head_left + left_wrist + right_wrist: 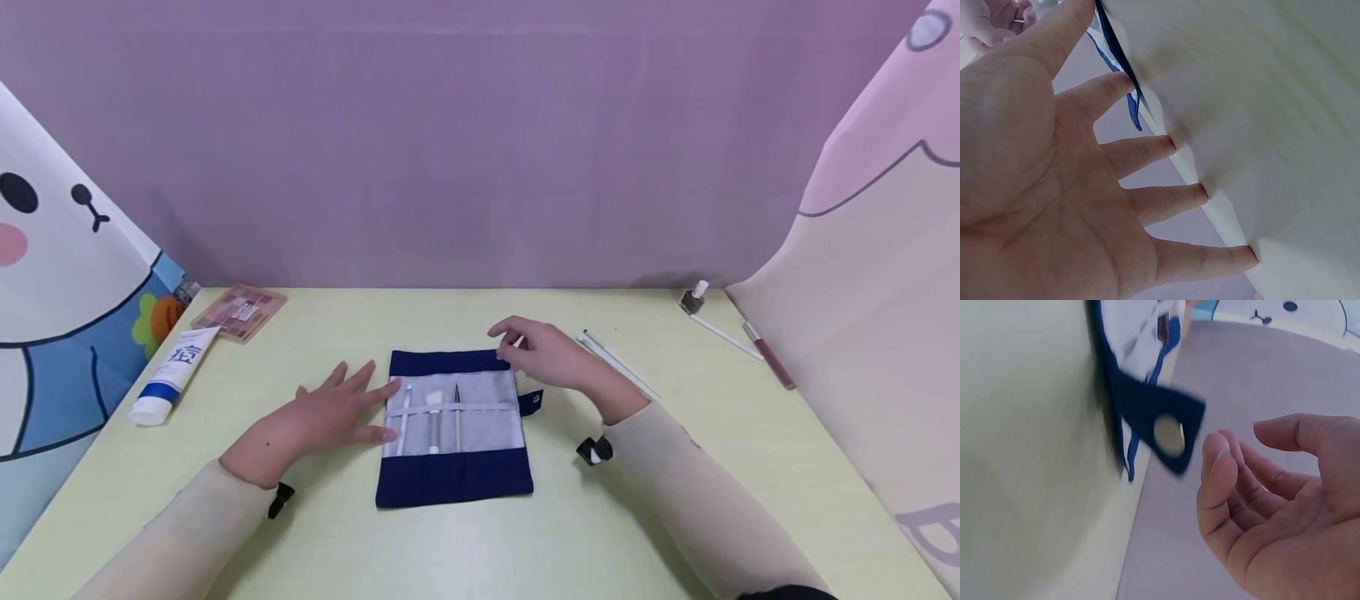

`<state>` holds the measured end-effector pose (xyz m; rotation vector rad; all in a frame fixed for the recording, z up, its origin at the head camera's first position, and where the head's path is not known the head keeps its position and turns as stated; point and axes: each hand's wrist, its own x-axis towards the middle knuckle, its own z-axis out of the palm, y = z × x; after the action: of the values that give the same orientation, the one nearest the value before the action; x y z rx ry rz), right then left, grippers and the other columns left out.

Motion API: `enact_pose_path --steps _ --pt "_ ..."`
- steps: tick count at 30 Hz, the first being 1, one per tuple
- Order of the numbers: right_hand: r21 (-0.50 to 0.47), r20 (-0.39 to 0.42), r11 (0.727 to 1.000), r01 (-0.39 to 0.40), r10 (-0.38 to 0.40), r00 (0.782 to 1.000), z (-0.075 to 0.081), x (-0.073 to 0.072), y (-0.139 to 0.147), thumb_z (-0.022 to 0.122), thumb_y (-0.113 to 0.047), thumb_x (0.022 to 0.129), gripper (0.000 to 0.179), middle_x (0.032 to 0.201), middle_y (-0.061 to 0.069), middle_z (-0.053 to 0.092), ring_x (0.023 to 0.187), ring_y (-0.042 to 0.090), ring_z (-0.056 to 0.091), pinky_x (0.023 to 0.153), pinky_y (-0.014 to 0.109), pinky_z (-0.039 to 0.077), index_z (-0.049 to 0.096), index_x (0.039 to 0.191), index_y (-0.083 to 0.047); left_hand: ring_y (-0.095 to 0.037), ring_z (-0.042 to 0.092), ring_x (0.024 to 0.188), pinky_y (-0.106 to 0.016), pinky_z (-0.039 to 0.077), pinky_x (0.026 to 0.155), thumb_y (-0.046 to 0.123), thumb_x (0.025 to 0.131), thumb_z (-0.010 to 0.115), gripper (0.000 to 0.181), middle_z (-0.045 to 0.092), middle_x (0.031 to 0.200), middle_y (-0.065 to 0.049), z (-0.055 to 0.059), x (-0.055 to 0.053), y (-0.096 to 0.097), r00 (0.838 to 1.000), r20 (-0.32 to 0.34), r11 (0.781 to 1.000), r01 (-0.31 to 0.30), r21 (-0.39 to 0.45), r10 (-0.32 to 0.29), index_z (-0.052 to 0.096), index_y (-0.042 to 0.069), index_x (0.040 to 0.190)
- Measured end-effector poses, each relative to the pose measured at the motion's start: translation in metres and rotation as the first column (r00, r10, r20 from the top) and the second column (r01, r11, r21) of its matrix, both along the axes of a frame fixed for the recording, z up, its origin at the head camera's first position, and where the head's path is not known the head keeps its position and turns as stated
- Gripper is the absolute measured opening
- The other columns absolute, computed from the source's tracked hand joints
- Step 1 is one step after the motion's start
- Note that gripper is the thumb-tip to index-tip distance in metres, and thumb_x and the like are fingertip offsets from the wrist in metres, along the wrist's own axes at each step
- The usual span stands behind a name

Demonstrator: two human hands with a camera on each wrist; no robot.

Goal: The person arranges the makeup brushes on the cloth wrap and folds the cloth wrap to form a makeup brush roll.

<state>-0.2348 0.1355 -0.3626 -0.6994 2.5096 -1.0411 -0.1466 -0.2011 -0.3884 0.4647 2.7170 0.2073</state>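
Observation:
A navy brush roll (455,479) with a grey lining lies unfolded on the table. Its elastic band holds a white slim stick (405,417), a brush with white bristles (434,421) and a fine pointed brush (458,421). My left hand (326,421) is spread flat-fingered, with thumb and index fingertip at the roll's left edge and the other fingertips down on the table in the left wrist view. Over the roll's top right corner hovers my right hand (543,354), fingers loosely bent around nothing. Near it, a snap tab (1163,419) sticks out from the roll's right side.
Right of the roll lie thin sticks (618,364). Farther right are a nail polish bottle (693,300), a white stick (726,337) and a lip gloss tube (772,360). At left are a white squeeze tube (174,373) and an eyeshadow palette (238,312). A purple cloth (450,167) hangs behind.

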Motion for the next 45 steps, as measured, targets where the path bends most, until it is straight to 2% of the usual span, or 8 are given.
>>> enact_pose_path --steps 6,14,21,31,36,45 --pt "-0.002 -0.053 0.994 0.113 -0.113 0.992 0.002 -0.005 0.026 0.055 -0.026 0.110 0.036 0.127 0.009 0.071 0.114 0.029 0.068 0.090 0.041 0.057 0.062 0.144 -0.016 -0.070 0.015 0.156 -0.099 0.027 0.097 0.069 0.098 0.062 0.086 0.019 0.177 -0.027 -0.001 0.001 0.000 1.000 -0.002 1.000 0.000 0.002 0.000 0.035 0.028 0.169" --pt "-0.008 -0.095 0.979 0.203 -0.203 0.974 -0.003 -0.016 0.065 0.057 -0.020 0.110 0.037 0.136 0.018 0.069 0.123 0.035 0.065 0.098 0.047 0.056 0.060 0.146 -0.009 -0.070 0.016 0.156 -0.099 0.028 0.096 0.068 0.099 0.061 0.085 0.019 0.177 -0.027 0.001 0.002 0.000 1.000 -0.008 1.000 0.004 0.008 -0.004 0.035 0.028 0.169" --pt "0.004 -0.087 0.974 0.225 -0.224 0.971 -0.010 -0.020 0.093 0.055 -0.018 0.110 0.042 0.142 0.024 0.066 0.126 0.040 0.066 0.098 0.044 0.056 0.057 0.148 -0.002 -0.070 0.017 0.156 -0.098 0.028 0.097 0.069 0.099 0.061 0.084 0.021 0.177 -0.027 0.001 0.001 0.001 1.000 -0.013 1.000 0.006 0.009 -0.005 0.036 0.028 0.168" --pt "0.014 -0.006 0.964 0.267 -0.267 0.964 -0.017 -0.022 0.113 0.054 -0.022 0.110 0.046 0.146 0.021 0.063 0.128 0.037 0.065 0.099 0.041 0.055 0.053 0.152 -0.004 -0.069 0.017 0.156 -0.098 0.028 0.097 0.067 0.099 0.062 0.084 0.021 0.176 -0.028 0.002 0.002 0.002 1.000 -0.011 1.000 -0.003 0.006 0.004 0.036 0.028 0.168" --pt "0.047 -0.008 0.962 0.267 -0.267 0.964 -0.022 -0.022 0.120 0.054 -0.022 0.111 0.043 0.142 0.021 0.064 0.125 0.036 0.067 0.098 0.039 0.053 0.055 0.150 -0.004 -0.069 0.017 0.156 -0.098 0.029 0.097 0.068 0.099 0.062 0.084 0.022 0.176 -0.028 0.001 0.002 0.001 1.000 -0.013 1.000 0.000 0.002 0.001 0.036 0.028 0.168" --pt "0.085 -0.009 0.969 0.231 -0.231 0.973 -0.032 -0.020 0.130 0.059 -0.015 0.108 0.037 0.133 0.020 0.066 0.111 0.029 0.067 0.086 0.031 0.052 0.060 0.143 -0.004 -0.068 0.018 0.157 -0.098 0.030 0.097 0.069 0.098 0.062 0.084 0.022 0.177 -0.027 -0.001 0.000 0.000 1.000 -0.017 1.000 -0.001 -0.002 0.001 0.037 0.029 0.168"
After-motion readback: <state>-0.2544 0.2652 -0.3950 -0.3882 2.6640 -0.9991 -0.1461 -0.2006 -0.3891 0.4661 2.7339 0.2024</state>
